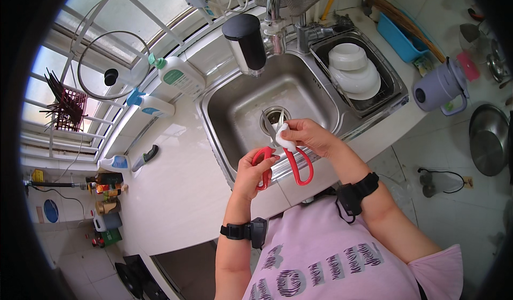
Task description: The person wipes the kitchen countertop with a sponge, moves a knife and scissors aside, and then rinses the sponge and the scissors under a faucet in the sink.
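Observation:
A pair of scissors (296, 169) with red handles is spread apart above the near edge of the stainless steel sink (224, 111). My left hand (250, 171) grips one red handle loop. With my right hand (310, 134) I hold a white wad (285, 138), perhaps a sponge or cloth, against the scissors near the pivot. Both blades point away from me, over the drain (274, 120). The wad and my fingers cover part of the right blade and the pivot area.
A black-and-silver tap filter (245, 45) overhangs the sink. White bowls (352, 71) sit in a dish rack (394, 87) at right, near a purple jug (441, 85). Pump bottle (180, 75) and spray bottle (154, 106) line the window side. A knife (145, 158) lies on the counter (172, 191).

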Available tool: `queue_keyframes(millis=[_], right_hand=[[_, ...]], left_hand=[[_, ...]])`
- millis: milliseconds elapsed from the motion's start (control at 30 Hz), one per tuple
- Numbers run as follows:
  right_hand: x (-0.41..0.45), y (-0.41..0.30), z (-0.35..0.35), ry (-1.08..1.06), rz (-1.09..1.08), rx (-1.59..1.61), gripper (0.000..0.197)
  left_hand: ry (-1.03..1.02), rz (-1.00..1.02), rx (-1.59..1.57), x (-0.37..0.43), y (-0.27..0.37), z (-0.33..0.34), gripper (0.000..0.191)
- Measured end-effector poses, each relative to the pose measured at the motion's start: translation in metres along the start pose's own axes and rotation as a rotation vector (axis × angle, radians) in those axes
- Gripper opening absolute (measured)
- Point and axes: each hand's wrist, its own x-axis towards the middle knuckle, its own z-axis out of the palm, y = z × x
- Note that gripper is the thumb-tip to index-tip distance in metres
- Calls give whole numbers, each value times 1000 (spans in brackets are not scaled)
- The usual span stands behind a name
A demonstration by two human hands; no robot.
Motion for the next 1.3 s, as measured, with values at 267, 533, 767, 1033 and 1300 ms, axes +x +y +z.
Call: queue_keyframes(millis=[267, 533, 767, 1033, 1300], right_hand=[[12, 6, 10, 191, -41, -53, 21], [24, -21, -56, 620, -169, 130, 15], [-5, 6, -2, 424, -312, -234, 33], [-6, 20, 46, 647, -635, -935, 36], [21, 22, 11, 841, -537, -802, 29]], left_hand=[[-47, 41, 75, -3, -1, 1, 20], [5, -23, 104, -16, -9, -13, 21], [128, 67, 23, -3, -16, -10, 24], [132, 146, 139, -3, -22, 18, 22], [154, 91, -17, -8, -24, 20, 19]])
